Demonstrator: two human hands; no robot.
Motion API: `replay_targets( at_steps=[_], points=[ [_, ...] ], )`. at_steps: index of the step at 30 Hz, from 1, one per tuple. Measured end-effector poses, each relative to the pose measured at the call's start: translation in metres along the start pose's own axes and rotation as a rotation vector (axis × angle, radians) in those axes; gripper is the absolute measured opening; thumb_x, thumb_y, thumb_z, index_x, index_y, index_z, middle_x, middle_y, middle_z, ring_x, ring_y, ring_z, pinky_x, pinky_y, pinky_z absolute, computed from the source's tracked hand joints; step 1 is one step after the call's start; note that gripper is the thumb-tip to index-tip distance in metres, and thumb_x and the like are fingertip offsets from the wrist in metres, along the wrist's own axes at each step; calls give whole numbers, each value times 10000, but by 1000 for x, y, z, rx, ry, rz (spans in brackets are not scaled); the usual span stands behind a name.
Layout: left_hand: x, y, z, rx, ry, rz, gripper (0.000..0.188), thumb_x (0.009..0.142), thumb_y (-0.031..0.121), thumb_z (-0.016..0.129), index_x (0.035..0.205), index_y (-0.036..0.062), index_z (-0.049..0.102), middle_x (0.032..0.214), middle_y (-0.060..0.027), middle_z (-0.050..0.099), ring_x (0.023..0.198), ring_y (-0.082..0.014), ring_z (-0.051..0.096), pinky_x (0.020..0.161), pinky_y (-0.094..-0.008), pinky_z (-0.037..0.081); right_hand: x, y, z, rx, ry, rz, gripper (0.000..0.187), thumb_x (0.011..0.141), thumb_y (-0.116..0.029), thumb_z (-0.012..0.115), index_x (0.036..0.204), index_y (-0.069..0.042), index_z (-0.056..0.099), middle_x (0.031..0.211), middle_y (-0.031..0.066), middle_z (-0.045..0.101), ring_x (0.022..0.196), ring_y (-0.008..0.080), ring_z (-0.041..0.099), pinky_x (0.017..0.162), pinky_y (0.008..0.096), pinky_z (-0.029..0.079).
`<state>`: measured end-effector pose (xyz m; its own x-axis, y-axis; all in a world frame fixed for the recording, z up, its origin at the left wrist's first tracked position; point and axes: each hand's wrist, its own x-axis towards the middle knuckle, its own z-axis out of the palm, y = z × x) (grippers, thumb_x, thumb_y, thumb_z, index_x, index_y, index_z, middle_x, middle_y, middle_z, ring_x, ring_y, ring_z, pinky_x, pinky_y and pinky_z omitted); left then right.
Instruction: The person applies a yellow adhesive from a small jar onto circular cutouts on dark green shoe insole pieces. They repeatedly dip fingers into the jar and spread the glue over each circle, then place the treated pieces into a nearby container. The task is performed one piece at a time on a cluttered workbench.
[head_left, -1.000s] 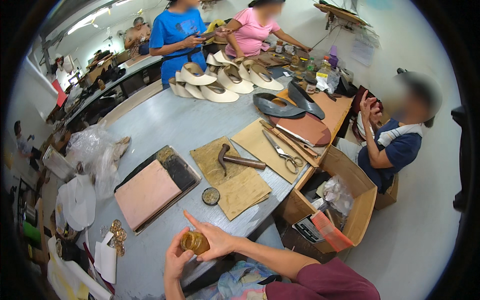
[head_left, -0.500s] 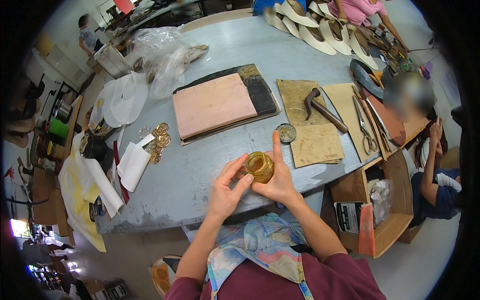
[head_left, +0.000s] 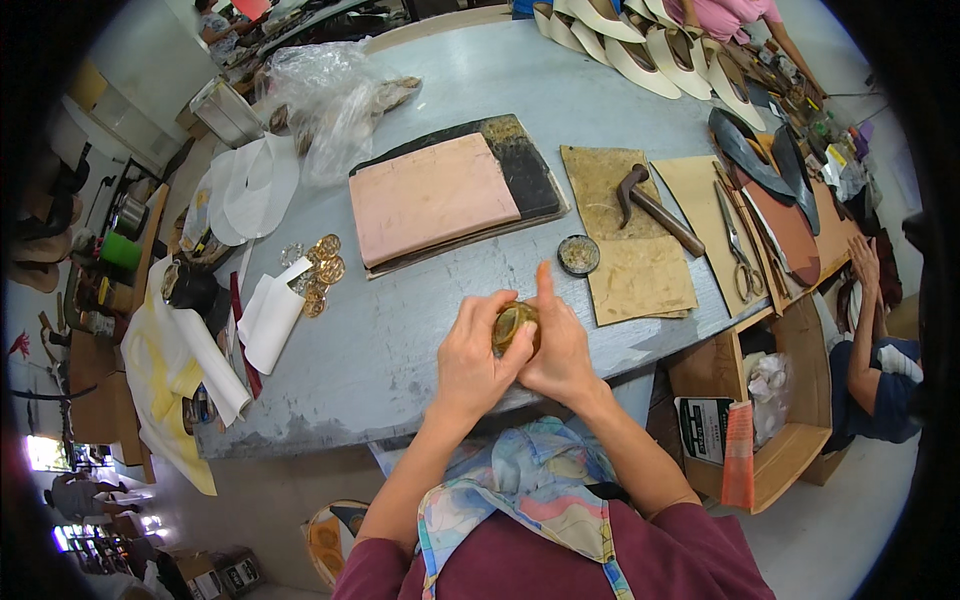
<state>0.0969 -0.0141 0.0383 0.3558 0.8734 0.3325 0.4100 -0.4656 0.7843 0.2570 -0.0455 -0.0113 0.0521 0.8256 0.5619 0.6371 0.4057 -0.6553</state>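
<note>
A small amber glass jar (head_left: 515,328) sits between my two hands above the near edge of the table. My left hand (head_left: 482,352) wraps its fingers and thumb around the jar, covering much of it. From the other side my right hand (head_left: 562,355) grips the jar, its index finger pointing up with an orange-stained tip. The jar leans, and its contents are hard to make out. A round dark lid (head_left: 578,256) lies just beyond my right hand, touching a tan sheet (head_left: 642,280). Past it, a hammer (head_left: 660,215) rests on stained sheets.
A pink sheet (head_left: 430,205) lies on a dark board. Scissors (head_left: 738,245) and leather pieces are on the right, above an open drawer (head_left: 790,450). Gold rings (head_left: 325,270) and white rolls (head_left: 272,325) lie left. Cream shoes (head_left: 645,65) stand far right; another person's hands (head_left: 865,265) show at right.
The jar has tilted and turned, so its mouth shows less. My left hand has closed further around it, while my right index finger stays raised.
</note>
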Motion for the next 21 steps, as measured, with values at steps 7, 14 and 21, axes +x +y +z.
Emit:
replay_targets(
  at_steps=[7, 14, 21],
  points=[
    [12, 9, 9, -79, 43, -148, 260, 1076, 249, 732, 1230, 40, 715, 1105, -169, 748, 964, -313, 753, 838, -411, 590, -3, -3, 1, -121, 38, -6, 1237, 757, -72, 906, 1787, 18, 228, 1110, 168, 719, 931, 385, 652, 795, 489, 488],
    [19, 2, -7, -203, -29, -5, 214, 1017, 121, 794, 1199, 36, 721, 1188, -128, 766, 1057, -304, 771, 904, -424, 615, 3, 2, 1, 90, 43, -36, 1311, 741, -90, 933, 1812, -35, 179, 1302, 187, 725, 1066, 398, 700, 960, 489, 570],
    [12, -9, -29, -337, -268, 59, 623, 949, 43, 835, 1539, 22, 636, 1464, -156, 682, 1394, -287, 668, 1177, -432, 551, -1, 0, -5, 283, -53, 179, 1367, 746, -112, 927, 1818, -25, 82, 1238, 203, 748, 1133, 388, 749, 978, 463, 609]
  ],
)
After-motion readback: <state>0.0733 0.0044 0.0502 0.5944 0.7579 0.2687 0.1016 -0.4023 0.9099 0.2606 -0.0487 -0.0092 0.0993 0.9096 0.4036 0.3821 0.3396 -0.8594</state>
